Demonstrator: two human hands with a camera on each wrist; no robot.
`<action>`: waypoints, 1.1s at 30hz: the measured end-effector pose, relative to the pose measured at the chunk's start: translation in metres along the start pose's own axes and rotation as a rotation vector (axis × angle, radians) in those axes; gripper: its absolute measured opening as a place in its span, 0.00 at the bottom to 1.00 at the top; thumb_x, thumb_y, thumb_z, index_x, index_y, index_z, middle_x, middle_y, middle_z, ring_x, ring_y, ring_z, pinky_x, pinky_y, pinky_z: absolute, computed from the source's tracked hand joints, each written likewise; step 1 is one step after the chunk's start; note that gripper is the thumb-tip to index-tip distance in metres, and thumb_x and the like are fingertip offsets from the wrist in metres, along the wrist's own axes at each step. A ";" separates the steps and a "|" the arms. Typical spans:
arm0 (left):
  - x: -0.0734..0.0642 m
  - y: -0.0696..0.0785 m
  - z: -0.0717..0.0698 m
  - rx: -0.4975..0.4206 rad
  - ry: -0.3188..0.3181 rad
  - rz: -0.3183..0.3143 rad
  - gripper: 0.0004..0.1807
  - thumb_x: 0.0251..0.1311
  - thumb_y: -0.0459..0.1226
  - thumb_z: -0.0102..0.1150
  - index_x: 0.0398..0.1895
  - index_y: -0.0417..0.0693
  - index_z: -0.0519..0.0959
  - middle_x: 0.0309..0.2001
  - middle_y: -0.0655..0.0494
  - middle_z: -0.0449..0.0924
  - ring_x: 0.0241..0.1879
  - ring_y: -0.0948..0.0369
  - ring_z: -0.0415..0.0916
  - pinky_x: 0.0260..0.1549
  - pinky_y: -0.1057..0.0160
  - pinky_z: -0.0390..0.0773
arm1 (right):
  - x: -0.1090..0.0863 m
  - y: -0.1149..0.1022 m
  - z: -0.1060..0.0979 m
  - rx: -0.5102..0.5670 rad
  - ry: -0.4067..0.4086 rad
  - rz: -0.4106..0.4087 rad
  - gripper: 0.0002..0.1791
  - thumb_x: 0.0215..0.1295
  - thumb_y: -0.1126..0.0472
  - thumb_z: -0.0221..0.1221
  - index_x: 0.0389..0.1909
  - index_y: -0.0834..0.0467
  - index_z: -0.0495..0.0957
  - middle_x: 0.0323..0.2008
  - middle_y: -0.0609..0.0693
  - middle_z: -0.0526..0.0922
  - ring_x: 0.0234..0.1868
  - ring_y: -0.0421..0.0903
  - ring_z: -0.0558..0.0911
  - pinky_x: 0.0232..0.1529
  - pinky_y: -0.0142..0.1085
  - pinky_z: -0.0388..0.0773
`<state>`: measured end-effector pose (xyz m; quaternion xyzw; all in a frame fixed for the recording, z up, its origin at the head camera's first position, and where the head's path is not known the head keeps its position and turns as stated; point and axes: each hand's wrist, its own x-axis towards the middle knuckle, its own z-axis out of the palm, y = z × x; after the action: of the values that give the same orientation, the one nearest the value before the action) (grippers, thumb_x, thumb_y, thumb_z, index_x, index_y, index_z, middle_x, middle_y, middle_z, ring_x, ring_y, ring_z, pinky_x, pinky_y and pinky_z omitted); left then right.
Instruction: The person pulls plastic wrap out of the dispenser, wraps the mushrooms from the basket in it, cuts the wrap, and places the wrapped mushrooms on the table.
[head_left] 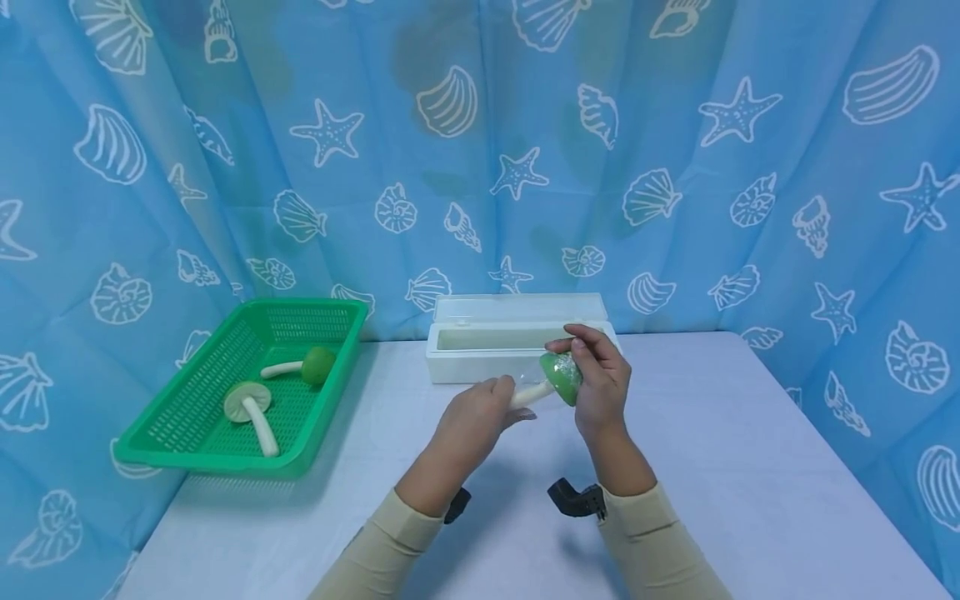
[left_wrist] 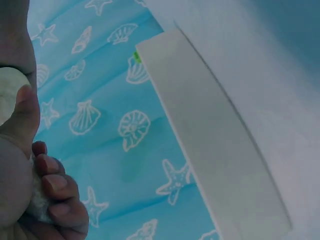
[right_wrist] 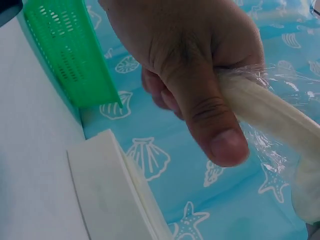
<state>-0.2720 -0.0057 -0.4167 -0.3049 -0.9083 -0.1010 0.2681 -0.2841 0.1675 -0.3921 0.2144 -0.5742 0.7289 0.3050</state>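
Observation:
A toy-like mushroom with a shiny green cap and pale stem is held between both hands above the table. My left hand grips its stem. Around the cap curl the fingers of my right hand. Clear plastic film wraps the stem in the right wrist view, with the left thumb lying along it. Just behind the hands stands a white box, its lid raised. In the left wrist view, curled fingers hold something pale and crumpled, largely hidden.
On the left is a green plastic basket with slotted sides. Two more mushrooms lie in it, one with its cap underside showing and one with a green cap. A white cloth covers the table, and a blue shell-patterned curtain hangs behind.

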 end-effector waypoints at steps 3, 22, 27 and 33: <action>0.000 -0.002 0.003 -0.022 -0.051 0.046 0.27 0.55 0.55 0.66 0.45 0.44 0.72 0.29 0.56 0.79 0.25 0.63 0.76 0.28 0.69 0.79 | -0.001 0.001 -0.001 -0.043 -0.010 0.013 0.12 0.75 0.67 0.46 0.48 0.69 0.76 0.33 0.53 0.85 0.42 0.48 0.82 0.50 0.36 0.77; 0.001 -0.020 -0.029 -0.250 -0.146 0.069 0.14 0.59 0.36 0.67 0.48 0.48 0.80 0.45 0.59 0.82 0.43 0.65 0.77 0.45 0.66 0.78 | 0.005 -0.002 -0.018 0.054 0.027 -0.089 0.15 0.76 0.65 0.48 0.47 0.74 0.77 0.26 0.51 0.84 0.38 0.46 0.83 0.50 0.36 0.77; 0.002 -0.015 -0.031 -0.214 -0.183 0.092 0.13 0.60 0.38 0.67 0.47 0.48 0.81 0.43 0.59 0.82 0.41 0.66 0.77 0.43 0.68 0.78 | 0.006 0.002 -0.022 0.024 0.063 -0.072 0.20 0.76 0.60 0.48 0.41 0.75 0.79 0.25 0.51 0.84 0.36 0.46 0.83 0.47 0.35 0.78; 0.001 -0.026 -0.037 -0.351 -0.221 0.030 0.12 0.62 0.36 0.64 0.48 0.50 0.80 0.41 0.62 0.81 0.38 0.64 0.74 0.40 0.65 0.78 | 0.008 -0.002 -0.032 -0.036 -0.203 -0.140 0.12 0.72 0.72 0.49 0.45 0.76 0.79 0.42 0.59 0.85 0.48 0.48 0.83 0.50 0.35 0.77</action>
<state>-0.2728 -0.0390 -0.3864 -0.3697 -0.8959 -0.2197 0.1112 -0.2876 0.2000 -0.3929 0.3212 -0.5988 0.6700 0.2989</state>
